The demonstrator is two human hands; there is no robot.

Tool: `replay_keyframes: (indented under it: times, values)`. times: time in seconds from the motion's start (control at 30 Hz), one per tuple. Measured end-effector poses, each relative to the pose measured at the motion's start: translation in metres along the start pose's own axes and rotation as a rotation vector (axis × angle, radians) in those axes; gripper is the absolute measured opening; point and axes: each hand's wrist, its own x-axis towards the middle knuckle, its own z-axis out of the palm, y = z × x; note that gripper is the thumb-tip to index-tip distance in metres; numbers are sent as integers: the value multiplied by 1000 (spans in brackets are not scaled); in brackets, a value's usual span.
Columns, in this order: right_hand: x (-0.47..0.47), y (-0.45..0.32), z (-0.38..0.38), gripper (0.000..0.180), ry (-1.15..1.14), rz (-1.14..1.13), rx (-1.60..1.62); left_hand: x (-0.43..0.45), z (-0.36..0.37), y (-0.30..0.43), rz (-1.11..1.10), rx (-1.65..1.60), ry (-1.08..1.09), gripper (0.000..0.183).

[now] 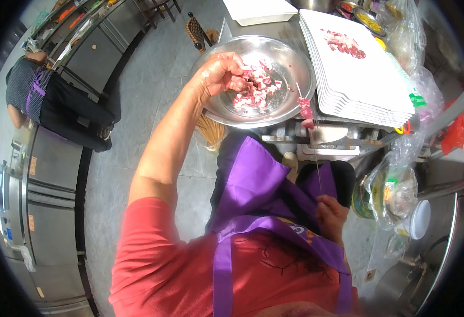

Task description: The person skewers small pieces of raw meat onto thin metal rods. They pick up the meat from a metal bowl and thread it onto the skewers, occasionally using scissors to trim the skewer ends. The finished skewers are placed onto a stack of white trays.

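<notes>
My left hand (225,73) reaches over a wide steel bowl (295,73), its fingers curled and pinching at the diced raw meat (257,89) inside. The meat is red with pale fat, heaped in the middle of the bowl. Low on the right, my right hand (331,216) grips the lower end of a thin skewer (317,168). Several meat pieces (306,113) are threaded near the skewer's upper end, just outside the bowl's right rim, with the bare tip sticking out beyond them.
Stacked white trays (359,83) stand right of the bowl, with meat skewers (343,43) on top. Another white tray (260,12) lies behind. Bamboo sticks (211,130) stand below the bowl. Plastic bags (404,35) crowd the right side. A person (49,93) bends over the left counter.
</notes>
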Motion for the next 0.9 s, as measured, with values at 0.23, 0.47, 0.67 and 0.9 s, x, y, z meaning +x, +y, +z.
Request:
replay_keyframes:
  times: [0.23,0.47,0.67,0.9]
  values:
    - [-14,-8,10,12,-82,-122,-46,-29,32,-18,148,-256,-72,13]
    - [-29,-22,19,10,-80,-291,-293,-45,58,-30,207,-321,-98,8]
    - [-35,-17,21,10,-46,-231,-230,-59,70,-29,224,-296,-132,13]
    - [-36,-12,21,9,-51,-281,-220,-64,71,-30,213,-355,-105,18]
